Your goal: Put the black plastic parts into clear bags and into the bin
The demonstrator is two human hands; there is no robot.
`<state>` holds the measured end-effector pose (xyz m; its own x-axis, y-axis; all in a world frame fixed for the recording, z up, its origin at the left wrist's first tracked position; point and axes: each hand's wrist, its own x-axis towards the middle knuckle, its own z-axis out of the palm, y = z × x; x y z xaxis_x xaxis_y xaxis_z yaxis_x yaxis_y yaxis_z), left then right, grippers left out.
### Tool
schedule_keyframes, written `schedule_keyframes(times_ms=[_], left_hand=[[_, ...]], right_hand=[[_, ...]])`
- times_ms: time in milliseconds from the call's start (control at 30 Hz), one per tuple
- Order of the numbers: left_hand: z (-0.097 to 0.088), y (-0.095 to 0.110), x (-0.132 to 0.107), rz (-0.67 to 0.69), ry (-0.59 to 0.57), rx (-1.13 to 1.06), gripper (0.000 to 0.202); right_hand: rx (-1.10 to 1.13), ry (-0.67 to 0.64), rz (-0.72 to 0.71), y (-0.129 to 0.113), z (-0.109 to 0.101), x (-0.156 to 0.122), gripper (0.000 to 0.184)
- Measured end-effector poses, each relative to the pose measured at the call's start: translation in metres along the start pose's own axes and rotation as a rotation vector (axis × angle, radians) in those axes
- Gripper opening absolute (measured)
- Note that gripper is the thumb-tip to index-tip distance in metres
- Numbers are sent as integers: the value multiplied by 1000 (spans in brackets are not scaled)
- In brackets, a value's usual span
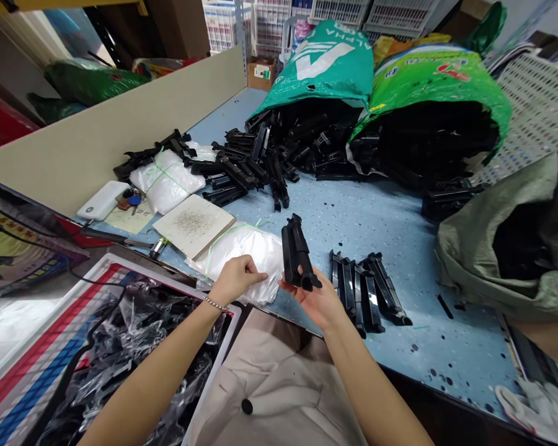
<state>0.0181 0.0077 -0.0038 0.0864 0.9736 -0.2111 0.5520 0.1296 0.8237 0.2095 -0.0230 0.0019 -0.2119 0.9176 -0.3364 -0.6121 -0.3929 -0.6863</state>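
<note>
My right hand (318, 303) holds a pair of long black plastic parts (297, 251) upright, its fingers closed around their lower end. To its left, my left hand (237, 282) has its thumb and fingers pinched together at the edge of a stack of clear plastic bags (255, 248). Its fingertips overlap the bag film, and the exact grip is partly hidden. Beside my right hand, several similar black parts (363, 291) lie side by side on the blue table (428, 260). A white board with brown specks (195, 223) rests against the bag stack.
Black parts spill from a teal sack (320, 62) and a green sack (437, 87) at the back. A grey-green sack (493, 235) stands right. A crate (114, 263) of bagged parts sits low left. Tied bags (167, 179) and a white power bank (103, 200) lie left.
</note>
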Motion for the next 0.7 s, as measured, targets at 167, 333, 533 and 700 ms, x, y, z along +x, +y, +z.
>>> schedule_keyframes(times_ms=[167, 333, 533, 700], left_hand=[[-4, -2, -1, 74, -48, -17, 28], [-31, -2, -14, 358, 184, 192, 9], [-33, -13, -12, 460, 141, 517, 37], [-27, -24, -8, 484, 53, 240, 67]], right_hand=[[156, 5, -15, 17, 12, 27, 20], [127, 92, -29, 26, 7, 38, 24], [225, -37, 160, 16, -5, -8, 25], [392, -287, 618, 35, -18, -37, 27]])
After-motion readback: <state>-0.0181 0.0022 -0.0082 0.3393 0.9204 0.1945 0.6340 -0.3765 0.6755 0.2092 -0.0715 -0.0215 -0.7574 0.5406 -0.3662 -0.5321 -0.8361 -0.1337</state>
